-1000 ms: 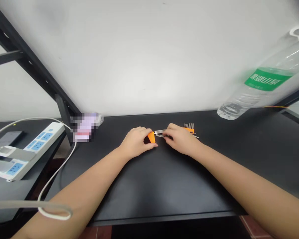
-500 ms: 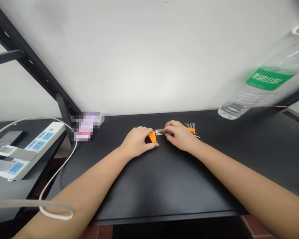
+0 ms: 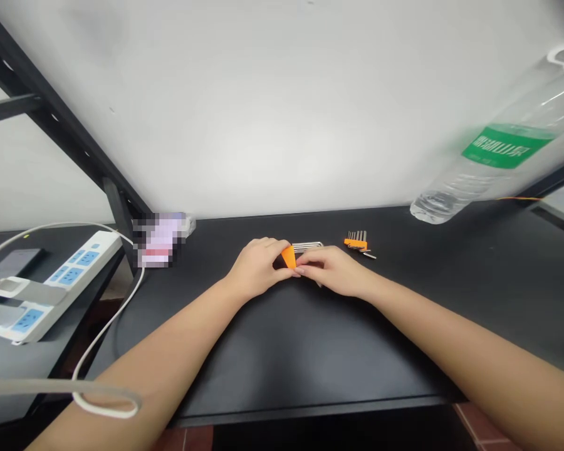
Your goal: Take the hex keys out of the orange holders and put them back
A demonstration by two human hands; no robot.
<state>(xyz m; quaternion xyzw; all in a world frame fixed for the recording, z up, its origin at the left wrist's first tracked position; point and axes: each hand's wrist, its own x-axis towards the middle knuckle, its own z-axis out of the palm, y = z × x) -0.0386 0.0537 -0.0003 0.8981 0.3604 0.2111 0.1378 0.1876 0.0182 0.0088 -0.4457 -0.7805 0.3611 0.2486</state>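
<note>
My left hand is closed around an orange hex key holder on the black table. Several silver hex keys stick out of the holder to the right, their bent ends turned at the far side. My right hand pinches at the holder's near right edge. A short metal end of a hex key shows beneath it, while its fingers hide the rest. To the right of this hand lies a second orange holder with short dark keys upright in it and loose keys against its near side.
A large clear bottle with a green label stands at the back right by the wall. On the left are a blurred-out packet, a white power strip and a white cable. A black metal frame rises there.
My right hand has moved left and nearer to me, off the long keys and up to the holder's edge. The second orange holder now shows fully. My left hand stays in place.
</note>
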